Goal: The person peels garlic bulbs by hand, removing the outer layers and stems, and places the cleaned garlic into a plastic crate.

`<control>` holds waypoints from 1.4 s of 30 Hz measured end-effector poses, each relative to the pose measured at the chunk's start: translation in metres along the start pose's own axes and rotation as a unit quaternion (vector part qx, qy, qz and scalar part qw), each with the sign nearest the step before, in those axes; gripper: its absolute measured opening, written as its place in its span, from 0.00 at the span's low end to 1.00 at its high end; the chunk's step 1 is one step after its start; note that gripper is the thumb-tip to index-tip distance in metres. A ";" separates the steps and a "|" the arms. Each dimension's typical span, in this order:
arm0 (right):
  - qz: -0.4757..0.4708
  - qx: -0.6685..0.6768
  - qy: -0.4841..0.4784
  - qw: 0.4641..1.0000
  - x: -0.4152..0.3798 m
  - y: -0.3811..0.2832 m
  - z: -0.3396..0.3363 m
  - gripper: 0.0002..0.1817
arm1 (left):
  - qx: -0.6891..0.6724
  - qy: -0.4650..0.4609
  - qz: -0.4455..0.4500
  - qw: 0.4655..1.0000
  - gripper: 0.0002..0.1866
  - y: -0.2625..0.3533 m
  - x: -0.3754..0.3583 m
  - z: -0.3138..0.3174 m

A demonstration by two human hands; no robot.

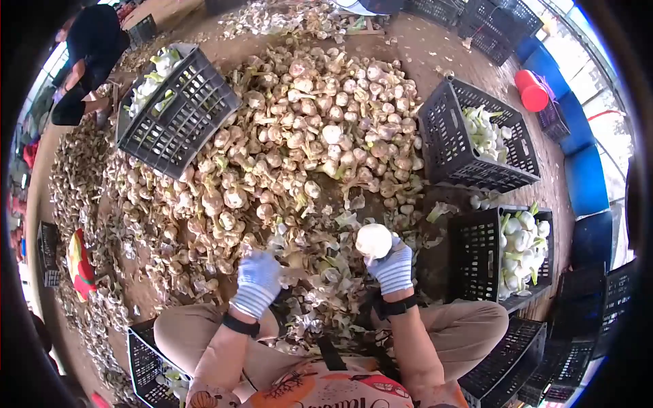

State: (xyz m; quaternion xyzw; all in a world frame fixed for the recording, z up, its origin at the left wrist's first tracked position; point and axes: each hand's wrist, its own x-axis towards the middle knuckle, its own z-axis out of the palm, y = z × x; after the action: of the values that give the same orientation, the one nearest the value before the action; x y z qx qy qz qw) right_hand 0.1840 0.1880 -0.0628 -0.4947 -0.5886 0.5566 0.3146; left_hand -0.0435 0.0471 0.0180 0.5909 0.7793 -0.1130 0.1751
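A large, peeled white garlic bulb [373, 241] sits in my right hand [394, 267], which wears a blue-and-white striped glove with the fingers curled around it. My left hand [259, 274], gloved the same way, is low over the near edge of the heap of unpeeled garlic [326, 115]. Its back faces me and its fingers blur into the garlic beyond, so I cannot tell what it holds. Between my two hands lie loose garlic skins [330, 279] on the ground, in front of my crossed legs.
Black crates with cleaned garlic stand at the upper left [178, 112], upper right [479, 136] and right [476, 255]. Another crate [146, 360] is beside my left knee. A person [95, 47] works at the far left. A red bucket [531, 90] stands near blue panels.
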 end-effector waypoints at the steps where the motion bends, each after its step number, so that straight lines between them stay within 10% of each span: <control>1: -0.026 -0.052 -0.005 0.998 0.000 -0.008 -0.004 0.18 | -0.002 0.001 -0.001 1.000 0.15 0.003 -0.001 -0.004; 2: -0.052 -0.103 -0.007 0.993 0.000 -0.017 -0.008 0.18 | 0.001 0.114 0.022 0.993 0.15 0.007 -0.002 -0.011; 3: 0.140 0.256 -0.001 0.956 -0.002 -0.028 -0.009 0.18 | 0.007 0.224 0.045 0.974 0.16 0.015 -0.003 -0.019; 6: 0.168 0.360 -0.011 0.918 -0.014 -0.014 -0.001 0.21 | -0.403 0.151 0.110 0.896 0.20 0.050 0.006 -0.009; 7: 0.198 0.461 0.006 0.865 -0.017 -0.014 0.000 0.21 | -0.549 -0.060 0.075 0.830 0.18 0.058 0.002 -0.040; 8: 0.227 0.555 0.024 0.800 -0.019 -0.015 0.002 0.21 | -0.550 -0.060 0.072 0.830 0.18 0.067 0.003 -0.039; 10: 0.204 0.491 0.017 0.847 -0.028 -0.034 0.005 0.21 | -0.739 -0.163 0.065 0.650 0.16 0.079 0.007 -0.034; 12: 0.073 0.462 -0.076 0.880 -0.028 -0.025 0.008 0.20 | -0.723 -0.174 0.037 0.668 0.15 0.078 0.010 -0.035; 14: -0.005 0.095 -0.037 0.995 -0.027 -0.021 0.011 0.25 | -0.787 -0.269 -0.042 0.554 0.15 0.074 0.010 -0.036; 16: 0.151 0.536 -0.073 0.827 -0.029 -0.046 0.011 0.28 | -0.824 -0.275 -0.077 0.490 0.14 0.082 0.006 -0.038; 18: 0.156 0.542 -0.092 0.821 -0.028 -0.030 0.009 0.30 | -0.875 -0.329 -0.040 0.353 0.13 0.084 -0.002 -0.046; 23: 0.166 0.618 -0.064 0.766 -0.030 -0.017 0.009 0.26 | -0.886 -0.215 -0.010 0.410 0.15 0.088 0.005 -0.021; 25: 0.178 0.627 -0.035 0.758 -0.028 -0.015 0.007 0.26 | -0.852 -0.129 -0.008 0.508 0.14 0.088 0.001 -0.032; 29: 0.163 0.650 -0.117 0.733 -0.032 -0.006 -0.003 0.25 | -0.879 -0.017 0.044 0.474 0.09 0.072 0.003 -0.047; 32: 0.205 0.589 -0.059 0.779 -0.033 -0.008 -0.004 0.27 | -0.877 -0.130 -0.041 0.461 0.14 0.070 0.011 -0.038; 35: 0.193 0.716 -0.147 0.655 -0.027 -0.010 0.000 0.34 | -0.815 -0.267 -0.107 0.503 0.15 0.082 0.006 -0.049; 38: 0.137 0.680 -0.134 0.708 -0.025 -0.003 0.002 0.32 | -0.882 -0.179 -0.036 0.434 0.13 0.084 0.009 -0.029; 42: 0.157 0.672 -0.078 0.719 -0.028 -0.005 -0.002 0.28 | -0.852 -0.141 -0.017 0.504 0.10 0.082 0.010 -0.028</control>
State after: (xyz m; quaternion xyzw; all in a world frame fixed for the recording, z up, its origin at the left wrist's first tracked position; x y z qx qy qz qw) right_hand 0.1930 0.1627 -0.0523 -0.1934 0.0041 0.8839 0.4258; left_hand 0.0288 0.0888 0.0420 0.1194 0.4748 0.5206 0.6995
